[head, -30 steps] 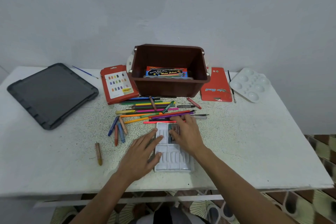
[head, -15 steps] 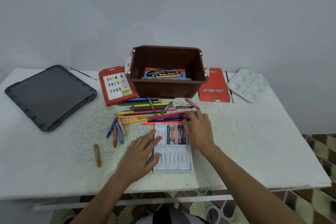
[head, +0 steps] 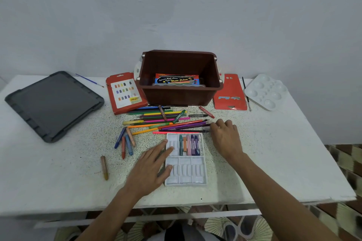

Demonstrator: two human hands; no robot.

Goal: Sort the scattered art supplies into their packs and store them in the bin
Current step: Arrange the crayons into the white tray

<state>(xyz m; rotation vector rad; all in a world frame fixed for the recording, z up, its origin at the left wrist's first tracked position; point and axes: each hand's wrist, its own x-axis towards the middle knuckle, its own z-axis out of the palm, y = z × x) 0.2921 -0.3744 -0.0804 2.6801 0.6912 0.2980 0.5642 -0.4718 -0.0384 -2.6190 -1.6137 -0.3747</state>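
A white plastic crayon tray (head: 186, 176) lies on the table in front of me, with several crayons (head: 190, 145) in its upper right slots. My left hand (head: 150, 168) rests flat on the tray's left edge. My right hand (head: 225, 139) is just right of the tray, its loosely bent fingertips at the right ends of the scattered coloured pencils (head: 162, 119). It holds nothing that I can see. Loose crayons (head: 125, 143) lie left of the tray, and a brown crayon (head: 104, 167) sits apart. The brown bin (head: 180, 94) behind holds a watercolour pack (head: 177, 79).
A red crayon box (head: 125, 94) lies left of the bin and a red pack (head: 229, 94) to its right. A white palette (head: 266, 92) and a thin brush (head: 246, 94) are at the far right. A dark lid (head: 52, 103) and a blue brush (head: 89, 80) are at the left.
My right hand has left the tray's upper slots and moved up and right to the pencil ends, uncovering the crayons in the tray. My left hand has stayed put.
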